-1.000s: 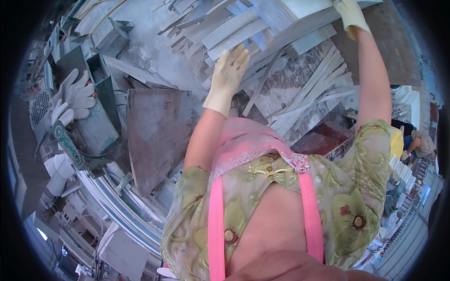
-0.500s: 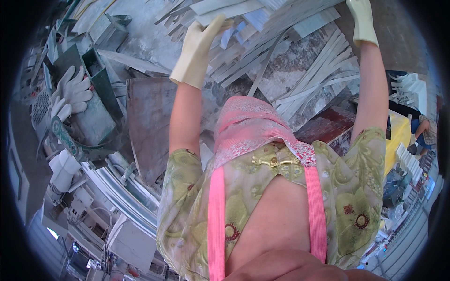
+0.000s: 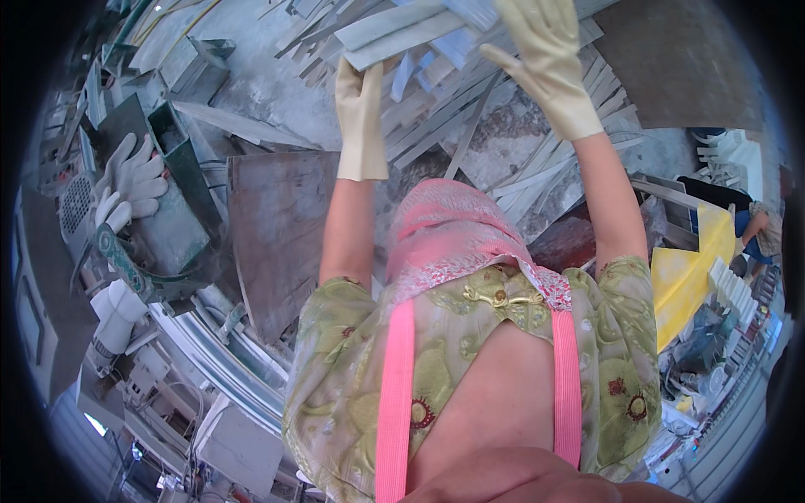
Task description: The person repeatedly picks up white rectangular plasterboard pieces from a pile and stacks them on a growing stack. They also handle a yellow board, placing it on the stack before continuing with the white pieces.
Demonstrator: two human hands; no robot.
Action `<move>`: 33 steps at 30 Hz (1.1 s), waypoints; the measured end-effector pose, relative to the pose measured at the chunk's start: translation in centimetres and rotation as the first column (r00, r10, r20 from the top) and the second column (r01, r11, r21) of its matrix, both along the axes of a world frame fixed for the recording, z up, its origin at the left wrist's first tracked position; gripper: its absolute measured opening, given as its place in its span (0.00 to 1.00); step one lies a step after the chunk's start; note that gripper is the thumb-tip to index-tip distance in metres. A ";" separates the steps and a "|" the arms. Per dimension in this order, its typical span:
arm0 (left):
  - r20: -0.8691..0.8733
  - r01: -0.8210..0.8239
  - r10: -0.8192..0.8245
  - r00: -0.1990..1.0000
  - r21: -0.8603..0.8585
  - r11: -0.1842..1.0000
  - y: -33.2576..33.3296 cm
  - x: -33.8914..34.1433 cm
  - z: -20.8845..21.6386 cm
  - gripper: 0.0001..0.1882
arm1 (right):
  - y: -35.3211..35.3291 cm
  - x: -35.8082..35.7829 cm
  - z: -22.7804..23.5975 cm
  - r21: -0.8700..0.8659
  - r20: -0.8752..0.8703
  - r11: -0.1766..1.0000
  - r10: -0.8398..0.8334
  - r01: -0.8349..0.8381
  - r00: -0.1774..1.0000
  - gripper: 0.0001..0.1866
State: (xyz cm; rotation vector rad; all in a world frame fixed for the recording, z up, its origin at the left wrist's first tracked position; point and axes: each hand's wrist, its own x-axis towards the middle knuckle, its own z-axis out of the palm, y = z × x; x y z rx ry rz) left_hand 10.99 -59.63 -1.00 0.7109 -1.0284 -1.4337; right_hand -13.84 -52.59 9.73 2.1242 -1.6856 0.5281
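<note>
Cream-coloured rubber gloves cover both my hands. My left hand (image 3: pixel 360 105) is at the near-left end of a pale flat strip (image 3: pixel 402 40), its fingers closed around that end. A second similar strip (image 3: pixel 386 23) lies right against it on the far side. My right hand (image 3: pixel 545 63) hovers at or over the right part of the pile of strips (image 3: pixel 436 105), with fingers stretched out and thumb spread wide. Whether its fingertips touch anything is cut off by the top edge. More long thin strips (image 3: pixel 537 180) fan out below my right hand.
To the left, pale work gloves (image 3: pixel 134 180) lie on a green metal machine (image 3: pixel 172 222). A brown board (image 3: pixel 277 226) leans beside it. A dark flat sheet (image 3: pixel 683 63) is at the far right. Beyond a yellow sheet (image 3: pixel 696 268), another person (image 3: pixel 759 235) is at the right edge.
My right hand has swung left from the dark sheet to the pile, its fingers spread. My left hand has shifted slightly right and nearer, and now grips the strip's end.
</note>
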 end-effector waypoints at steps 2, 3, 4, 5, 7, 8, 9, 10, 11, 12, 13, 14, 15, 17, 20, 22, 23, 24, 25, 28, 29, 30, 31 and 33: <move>-0.003 -0.035 0.035 0.999 0.060 0.998 0.4 -0.7 -0.1 0.16 | -1.4 0.4 -1.2 -0.005 -0.098 1.000 -0.007 0.007 0.995 0.42; -0.014 -0.054 0.055 0.998 0.077 0.996 0.5 -1.0 -0.1 0.16 | -2.2 0.4 -1.8 -0.049 -0.166 0.998 -0.033 0.025 0.986 0.43; -0.034 -0.046 0.048 0.998 0.074 0.996 0.6 -1.1 -0.1 0.16 | -2.8 0.2 -2.4 -0.079 -0.172 0.997 -0.027 0.013 0.985 0.44; -0.054 -0.039 0.043 0.998 0.072 0.997 0.7 -1.2 0.0 0.16 | -3.2 0.0 -2.9 -0.108 -0.178 0.994 -0.019 -0.001 0.984 0.44; -0.059 -0.037 0.041 0.997 0.072 0.997 0.9 -1.2 0.1 0.17 | -3.8 -0.6 -3.6 -0.126 -0.208 0.992 -0.013 -0.014 0.978 0.44; -0.046 -0.039 0.042 0.998 0.066 0.997 1.1 -1.2 0.2 0.18 | -3.9 -0.9 -3.7 -0.123 -0.232 0.992 -0.018 -0.011 0.972 0.44; -0.035 -0.045 0.047 0.998 0.049 0.998 1.2 -1.2 0.3 0.19 | -4.0 -1.1 -3.7 -0.121 -0.255 0.993 -0.025 -0.007 0.967 0.43; -0.012 -0.033 0.034 0.999 0.060 0.998 1.4 -1.3 0.5 0.19 | -3.9 -1.3 -3.6 -0.110 -0.260 0.994 -0.018 -0.011 0.966 0.42; 0.006 -0.027 0.026 1.000 0.059 0.998 1.5 -1.5 0.7 0.20 | -3.9 -1.4 -3.4 -0.102 -0.265 0.995 -0.011 -0.017 0.964 0.42; 0.001 -0.028 0.027 1.000 0.015 1.000 1.6 -1.8 0.9 0.21 | -3.8 -1.4 -3.2 -0.094 -0.272 0.995 -0.002 -0.024 0.962 0.41; 0.009 -0.047 0.046 0.999 0.048 0.998 1.5 -2.3 1.1 0.20 | -3.7 -1.4 -3.0 -0.095 -0.258 0.995 0.010 -0.036 0.966 0.40; -0.052 -0.051 0.055 0.997 0.072 0.996 1.3 -2.8 1.3 0.20 | -3.6 -1.4 -2.9 -0.098 -0.242 0.994 0.020 -0.045 0.970 0.40; -0.105 -0.050 0.059 0.993 0.089 0.995 1.1 -3.2 1.6 0.19 | -3.6 -1.3 -2.7 -0.101 -0.224 0.994 0.028 -0.051 0.974 0.39; -0.145 -0.016 0.030 0.989 0.096 0.995 0.5 -3.7 2.0 0.18 | -3.6 -1.2 -2.6 -0.099 -0.221 0.994 0.027 -0.050 0.975 0.38; -0.121 0.054 -0.044 0.992 0.085 0.995 0.0 -3.5 2.1 0.18 | -3.6 -1.2 -2.7 -0.110 -0.221 0.993 0.027 -0.052 0.975 0.38; -0.123 0.103 -0.092 0.988 0.085 0.991 0.4 -3.0 1.5 0.18 | -3.6 -1.2 -2.8 -0.122 -0.219 0.991 0.020 -0.047 0.976 0.38; -0.125 0.100 -0.084 0.989 0.120 0.988 0.7 -2.7 1.1 0.18 | -3.6 -1.3 -2.9 -0.123 -0.218 0.992 0.014 -0.041 0.976 0.38; -0.141 0.109 -0.090 0.986 0.133 0.985 1.1 -2.5 0.6 0.19 | -3.7 -1.3 -2.9 -0.122 -0.219 0.992 0.008 -0.035 0.976 0.38; -0.164 0.114 -0.089 0.982 0.146 0.983 1.5 -2.4 0.1 0.20 | -3.7 -1.3 -3.0 -0.120 -0.222 0.992 0.001 -0.028 0.975 0.38; -0.037 0.084 -0.086 0.996 -0.050 0.995 1.8 -3.1 -1.2 0.22 | -3.8 -1.4 -3.2 -0.130 -0.224 0.991 -0.009 -0.021 0.975 0.39; 0.126 0.040 -0.024 0.992 -0.127 0.991 1.7 -3.4 -1.4 0.23 | -3.8 -1.4 -3.3 -0.143 -0.217 0.989 -0.002 -0.030 0.976 0.39; 0.113 0.036 -0.020 0.993 -0.139 0.990 1.4 -3.6 -1.4 0.23 | -3.8 -1.4 -3.3 -0.158 -0.212 0.987 0.004 -0.038 0.977 0.40; 0.102 0.036 -0.021 0.995 -0.150 0.988 0.9 -3.7 -1.3 0.23 | -3.8 -1.4 -3.4 -0.154 -0.212 0.988 -0.002 -0.032 0.977 0.40; -0.081 0.071 -0.103 0.991 -0.323 0.944 -1.0 -3.9 -0.6 0.20 | -3.8 -1.5 -3.5 -0.145 -0.208 0.989 -0.016 -0.014 0.978 0.39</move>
